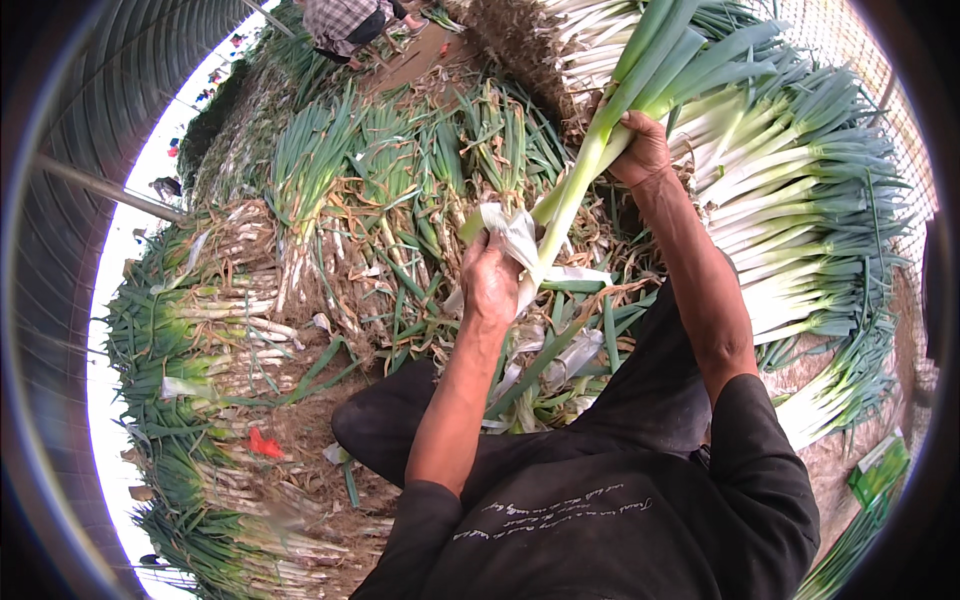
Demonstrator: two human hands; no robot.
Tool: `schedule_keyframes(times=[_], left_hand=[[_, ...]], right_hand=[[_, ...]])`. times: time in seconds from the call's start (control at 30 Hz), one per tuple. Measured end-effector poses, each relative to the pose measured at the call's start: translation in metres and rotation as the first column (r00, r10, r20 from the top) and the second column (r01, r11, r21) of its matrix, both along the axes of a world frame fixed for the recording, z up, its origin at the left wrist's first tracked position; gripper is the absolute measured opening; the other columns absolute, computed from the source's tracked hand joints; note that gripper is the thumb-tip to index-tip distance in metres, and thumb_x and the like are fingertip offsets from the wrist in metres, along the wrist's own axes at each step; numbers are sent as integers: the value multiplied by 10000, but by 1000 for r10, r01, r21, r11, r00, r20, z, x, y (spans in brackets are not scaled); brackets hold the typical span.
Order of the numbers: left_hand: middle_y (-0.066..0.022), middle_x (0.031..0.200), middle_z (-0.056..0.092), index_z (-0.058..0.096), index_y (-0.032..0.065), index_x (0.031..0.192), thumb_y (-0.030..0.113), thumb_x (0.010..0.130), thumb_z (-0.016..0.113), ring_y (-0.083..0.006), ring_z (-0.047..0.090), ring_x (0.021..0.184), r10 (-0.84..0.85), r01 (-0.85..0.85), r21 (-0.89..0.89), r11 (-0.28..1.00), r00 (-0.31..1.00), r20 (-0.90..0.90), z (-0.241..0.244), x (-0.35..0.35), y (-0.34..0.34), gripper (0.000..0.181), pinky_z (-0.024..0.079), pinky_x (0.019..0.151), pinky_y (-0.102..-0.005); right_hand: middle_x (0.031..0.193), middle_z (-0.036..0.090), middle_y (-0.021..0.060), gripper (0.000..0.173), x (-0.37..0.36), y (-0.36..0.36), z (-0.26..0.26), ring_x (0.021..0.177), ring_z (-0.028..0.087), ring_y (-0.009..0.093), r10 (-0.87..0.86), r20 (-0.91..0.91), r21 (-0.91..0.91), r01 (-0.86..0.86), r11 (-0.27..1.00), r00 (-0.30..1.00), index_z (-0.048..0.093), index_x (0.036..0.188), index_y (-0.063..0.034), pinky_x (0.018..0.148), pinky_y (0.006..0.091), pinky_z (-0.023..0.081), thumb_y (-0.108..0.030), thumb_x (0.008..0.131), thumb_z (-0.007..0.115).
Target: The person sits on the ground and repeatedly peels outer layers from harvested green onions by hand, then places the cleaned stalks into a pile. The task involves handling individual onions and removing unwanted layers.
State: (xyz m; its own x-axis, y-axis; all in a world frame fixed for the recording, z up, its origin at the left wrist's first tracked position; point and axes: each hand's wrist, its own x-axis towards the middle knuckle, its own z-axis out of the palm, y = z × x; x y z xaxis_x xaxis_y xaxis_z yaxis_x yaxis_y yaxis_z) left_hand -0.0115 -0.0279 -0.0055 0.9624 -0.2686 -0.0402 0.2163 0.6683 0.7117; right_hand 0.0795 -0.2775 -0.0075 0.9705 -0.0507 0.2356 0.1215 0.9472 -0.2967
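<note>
A long leek [574, 191] lies slantwise in front of me, its green leaves pointing up and to the right. My right hand [643, 148] grips it where the pale stalk meets the leaves. Lower down, my left hand [491, 279] is closed on a loose whitish outer layer [512, 231] beside the stalk. The root end is partly hidden by my left hand. Below my hands, peeled leaves and pale skins [574, 356] lie heaped between my legs.
Rows of clean white-stalked leeks [787, 225] stretch along the right. Untrimmed leeks with dirty roots [315, 165] cover the ground ahead and left. A red scrap [264, 443] lies at left; a green package [879, 469] at lower right. Another person [349, 26] is at the top.
</note>
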Motion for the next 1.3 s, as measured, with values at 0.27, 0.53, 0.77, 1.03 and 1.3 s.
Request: schedule_keyframes(times=[0.27,0.53,0.77,1.03,1.3], left_hand=[[-150,972,607,452,-10,1180,174,946,421,-278,612,811,49,-70,105,992,980,190,30,-15,-11,299,511,768,-422],[-53,672,500,467,13,1000,201,981,422,-103,386,443,-64,55,194,979,997,41,51,-73,28,194,355,448,-264],[-42,753,551,484,17,1026,262,949,535,-84,491,569,-20,118,738,665,990,-140,17,-128,75,262,416,496,-236],[-282,972,611,541,-25,1084,271,832,643,-431,604,857,-457,276,933,-232,815,-355,-29,-144,83,402,482,751,-441],[-307,1125,551,390,3,1300,153,815,622,-477,535,1016,-418,77,982,-175,897,-145,-36,-143,90,558,441,863,-487]], right_hand=[[950,651,99,363,-10,19,2,815,613,230,-157,-372,-391,-1,920,915,599,1067,-8,820,418,502,-123,735,690],[893,639,144,363,6,-19,-17,776,604,279,-175,-399,-444,-22,896,900,581,1008,42,797,456,485,-112,685,648],[884,663,118,403,29,-70,-33,796,640,232,-131,-44,-296,113,948,990,590,1021,-9,751,397,534,-151,674,738],[994,650,147,366,43,-118,-67,859,645,234,-212,-107,-371,159,915,972,591,1047,12,765,350,546,-150,740,708],[956,647,158,293,27,-112,-40,893,625,275,-476,-274,-562,262,784,836,585,1028,18,838,391,530,-161,808,659]])
